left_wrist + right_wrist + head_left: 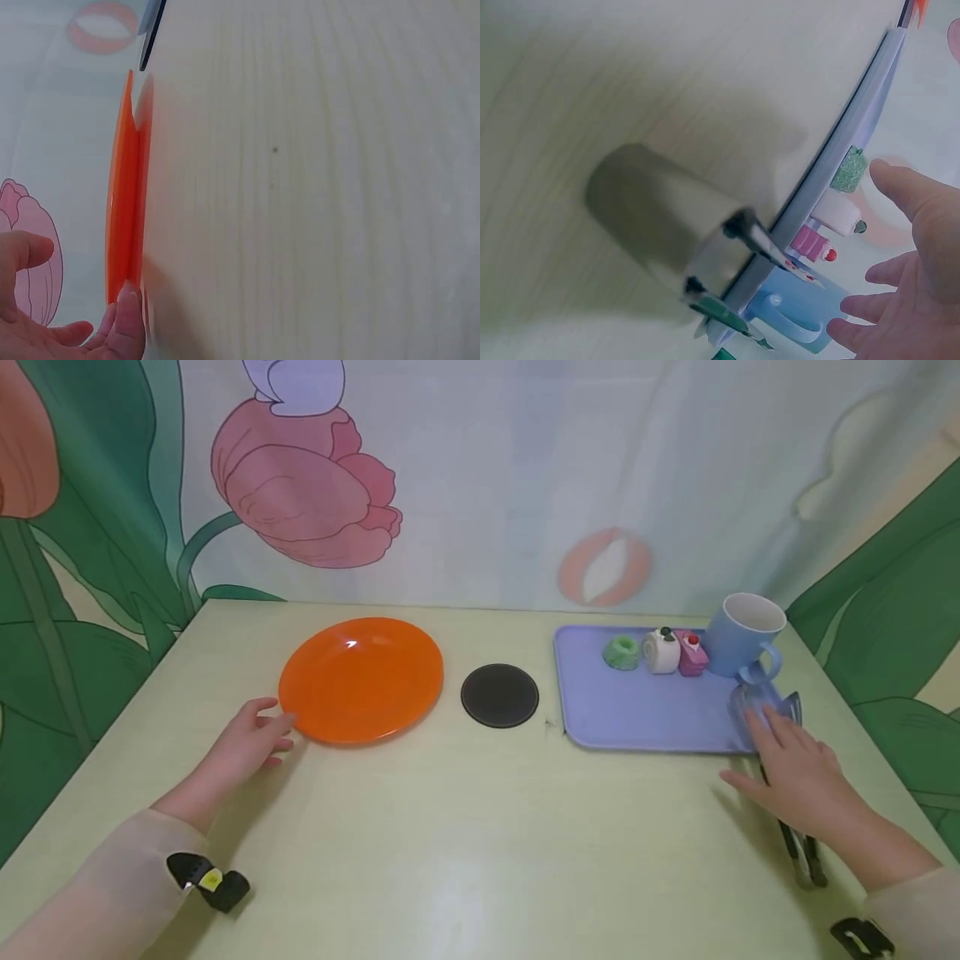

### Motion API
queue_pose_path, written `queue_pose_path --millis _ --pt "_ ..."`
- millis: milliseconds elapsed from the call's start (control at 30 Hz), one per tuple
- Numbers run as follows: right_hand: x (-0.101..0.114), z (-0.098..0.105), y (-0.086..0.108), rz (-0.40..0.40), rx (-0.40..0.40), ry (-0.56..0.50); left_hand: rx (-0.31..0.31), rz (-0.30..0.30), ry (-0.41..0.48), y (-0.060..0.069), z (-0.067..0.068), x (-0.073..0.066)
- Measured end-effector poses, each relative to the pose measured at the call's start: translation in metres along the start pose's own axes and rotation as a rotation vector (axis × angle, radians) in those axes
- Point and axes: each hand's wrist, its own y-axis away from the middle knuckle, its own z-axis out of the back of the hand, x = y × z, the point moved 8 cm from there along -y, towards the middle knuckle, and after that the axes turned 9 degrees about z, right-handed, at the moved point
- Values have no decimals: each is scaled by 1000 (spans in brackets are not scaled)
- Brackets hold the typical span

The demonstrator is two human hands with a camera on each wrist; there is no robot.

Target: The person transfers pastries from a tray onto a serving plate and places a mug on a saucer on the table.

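Observation:
An orange plate (362, 681) lies on the left part of the table. My left hand (243, 743) is beside its near left edge, with relaxed fingers and nothing gripped. In the left wrist view, the fingertips are close to the plate's rim (124, 202); whether they touch it I cannot tell. Tongs (810, 864) lean across the near right edge of a lavender tray (637, 714), their bent end toward me. Above them hovers my right hand (806, 777), fingers spread and holding nothing. The right wrist view shows the tongs (656, 214) apart from that hand (922, 277).
A blue mug (738, 639) stands at the tray's back right. Beside it sit a pink cake (692, 656), a white roll cake (662, 653) and a green ring-shaped sweet (622, 653). A black round coaster (499, 696) lies between plate and tray. A printed curtain (480, 485) hangs behind the table.

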Motion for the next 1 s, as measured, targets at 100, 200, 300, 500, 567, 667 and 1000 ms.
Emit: queue_pose_path --millis 100,200,300,500,567,667,1000 --pt "-2 2 0 -4 5 5 20 18 16 -3 -1 -1" --pt "-5 2 2 -10 7 7 41 30 40 -5 -2 -2" --pt "-8 1 4 -17 0 11 60 43 66 -7 -4 -2" --pt "-14 -7 5 -28 -13 -4 92 44 104 -9 -5 3" --pt "-16 -8 7 -31 -16 -5 114 47 140 -10 -6 5" --pt "-17 -9 8 -37 -25 -2 157 52 204 -12 -6 7" --pt "-25 -8 17 -86 1 -33 278 113 390 -28 -5 14"
